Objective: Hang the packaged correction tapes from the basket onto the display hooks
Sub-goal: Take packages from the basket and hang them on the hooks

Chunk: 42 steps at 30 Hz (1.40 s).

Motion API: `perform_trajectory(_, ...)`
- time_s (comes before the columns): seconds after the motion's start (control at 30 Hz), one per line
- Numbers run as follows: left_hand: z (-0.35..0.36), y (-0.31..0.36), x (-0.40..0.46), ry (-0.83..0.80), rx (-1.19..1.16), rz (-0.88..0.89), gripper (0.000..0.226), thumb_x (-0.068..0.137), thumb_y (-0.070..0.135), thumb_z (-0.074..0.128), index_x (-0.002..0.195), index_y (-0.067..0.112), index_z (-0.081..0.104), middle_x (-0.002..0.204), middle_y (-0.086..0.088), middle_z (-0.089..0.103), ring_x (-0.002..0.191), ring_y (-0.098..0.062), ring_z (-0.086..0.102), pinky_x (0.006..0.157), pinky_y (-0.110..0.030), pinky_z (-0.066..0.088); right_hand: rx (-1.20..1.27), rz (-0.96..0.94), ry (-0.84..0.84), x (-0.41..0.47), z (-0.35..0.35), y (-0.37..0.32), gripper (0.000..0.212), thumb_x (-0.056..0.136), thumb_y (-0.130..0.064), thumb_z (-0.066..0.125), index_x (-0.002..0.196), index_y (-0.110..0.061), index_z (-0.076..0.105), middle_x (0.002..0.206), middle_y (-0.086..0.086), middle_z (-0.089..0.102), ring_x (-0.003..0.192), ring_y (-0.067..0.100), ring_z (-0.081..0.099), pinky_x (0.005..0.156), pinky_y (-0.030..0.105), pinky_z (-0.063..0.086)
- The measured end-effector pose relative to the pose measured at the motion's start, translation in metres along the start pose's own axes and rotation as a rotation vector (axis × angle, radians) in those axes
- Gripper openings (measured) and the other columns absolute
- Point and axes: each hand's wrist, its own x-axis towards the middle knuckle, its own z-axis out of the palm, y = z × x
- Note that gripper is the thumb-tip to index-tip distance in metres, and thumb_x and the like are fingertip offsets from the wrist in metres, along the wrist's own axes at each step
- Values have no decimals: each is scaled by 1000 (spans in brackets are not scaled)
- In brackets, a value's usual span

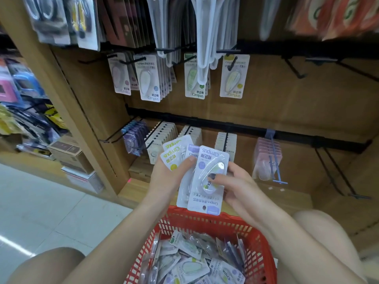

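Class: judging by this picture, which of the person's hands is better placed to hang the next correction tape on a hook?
Probably the right hand: it pinches a single front pack, free to lift away, while the left hand grips the remaining fan of packs.

I observe a fan of white carded correction tapes [184, 160] held upside down above the basket; the front pack [209, 179] has a lilac dispenser under a clear blister. A red mesh basket [207, 224] below holds a loose heap of packs. Further packs [232, 76] hang upright on black display hooks [232, 63].
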Motion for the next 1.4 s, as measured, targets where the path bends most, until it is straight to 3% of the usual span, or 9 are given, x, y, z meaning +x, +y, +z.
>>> perform_trajectory(0.17, 5, 5, 3, -10, 32, 23, 22, 94, 16, 76, 115, 23, 72, 111, 4, 79, 104, -16, 76, 78, -29, 62, -49, 24, -27, -2, 0, 3, 51, 89, -8, 74, 138, -14, 62, 133, 12, 71, 122, 34, 69, 110, 56, 50)
perform_trajectory(0.33, 10, 13, 7, 15, 30, 28, 36, 89, 18, 80, 122, 13, 66, 113, -3, 78, 106, -27, 76, 85, -48, 63, 5, 88, -96, 0, 5, -1, 58, 87, -10, 76, 142, -10, 59, 135, 15, 70, 125, 36, 67, 112, 54, 47)
perform_trajectory(0.57, 13, 14, 9, 99, -214, -147, 44, 96, 55, 55, 135, 35, 60, 128, 0, 74, 121, -28, 70, 108, -60, 49, -37, 109, -128, -3, -3, -14, 54, 85, -8, 74, 138, -7, 63, 133, 13, 72, 122, 32, 69, 101, 42, 55)
perform_trajectory(0.7, 7, 14, 13, 122, -91, -102, 18, 107, 36, 54, 118, 33, 67, 116, -6, 78, 105, -28, 76, 79, -44, 61, -106, 120, -126, -9, -16, -21, 54, 85, -9, 73, 138, -7, 61, 131, 13, 72, 121, 33, 70, 105, 49, 54)
perform_trajectory(0.83, -3, 22, 19, 102, 85, -75, 27, 92, 37, 64, 111, 19, 70, 114, -8, 77, 110, -35, 70, 92, -49, 51, -88, 125, -106, -15, -34, -27, 51, 86, -8, 73, 137, -8, 63, 132, 13, 72, 122, 32, 69, 101, 42, 57)
perform_trajectory(0.97, -13, 35, 28, 5, 227, 2, 22, 89, 25, 70, 106, 24, 57, 102, -13, 77, 92, -37, 72, 75, -49, 56, -7, 97, -71, -19, -51, -37, 49, 84, -8, 74, 133, -8, 68, 133, 16, 71, 123, 34, 69, 91, 35, 60)
perform_trajectory(1.13, -11, 67, 43, -170, 341, 63, 78, 81, 5, 74, 136, 55, 51, 105, -5, 77, 92, -49, 67, 76, -59, 57, 85, 42, -23, -23, -68, -56, 59, 78, -7, 72, 136, -2, 64, 132, 21, 70, 120, 38, 70, 84, 37, 62)
perform_trajectory(1.23, -4, 78, 49, -164, 380, 54, 48, 71, 8, 73, 109, 38, 70, 105, 0, 74, 94, -38, 71, 72, -51, 59, 176, 5, -13, -27, -72, -65, 63, 79, -6, 67, 141, -3, 59, 135, 22, 68, 123, 39, 68, 89, 41, 62)
perform_trajectory(1.4, 13, 70, 42, -136, 151, -92, 31, 70, 2, 71, 96, 15, 62, 111, -20, 74, 98, -44, 72, 73, -45, 55, 283, 12, -54, -27, -64, -72, 63, 82, -6, 62, 145, -3, 55, 140, 21, 65, 127, 37, 65, 90, 40, 62)
